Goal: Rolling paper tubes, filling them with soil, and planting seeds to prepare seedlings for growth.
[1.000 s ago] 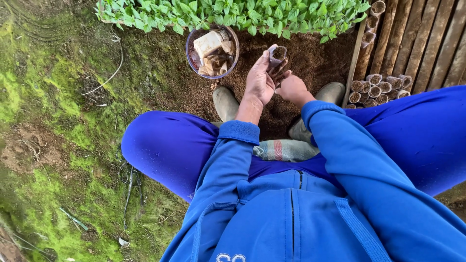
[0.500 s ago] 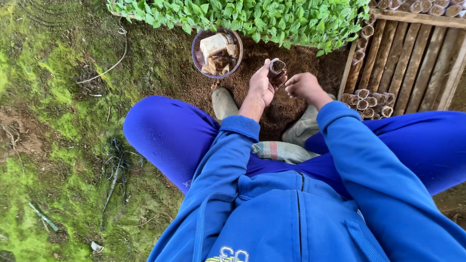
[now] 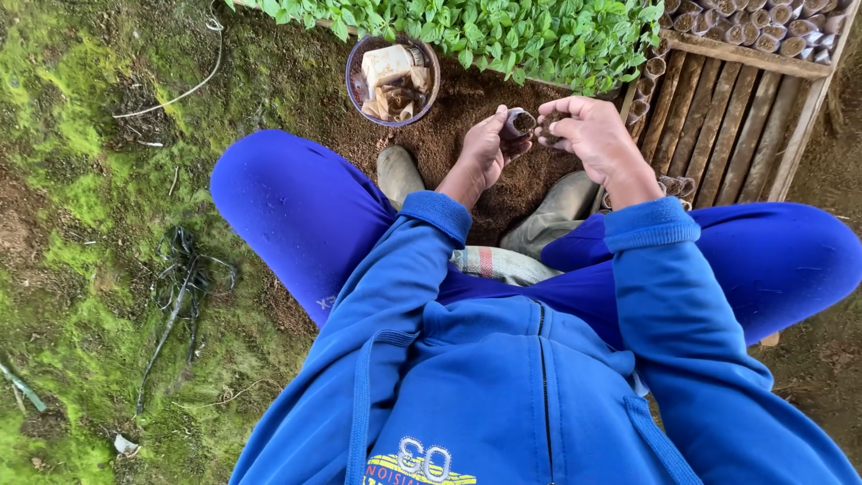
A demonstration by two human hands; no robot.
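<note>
Your left hand [image 3: 482, 153] grips a small soil-filled pot [image 3: 518, 122] near the frame's upper middle. Your right hand [image 3: 593, 135], fingers curled around dark soil [image 3: 548, 133], touches its rim. A clear bowl [image 3: 359, 90] sits upper left of them.

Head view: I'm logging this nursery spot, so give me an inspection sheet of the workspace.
Surface: loose brown soil, mossy ground to the left.
Job's things: small soil-filled pot; filled pots by the wooden rack.
Clutter: bowl of scraps.
Grips: left hand holds the pot; right hand cupped beside it, contents unclear.
Cables: thin cord on moss.
Surroundings: green seedlings.
</note>
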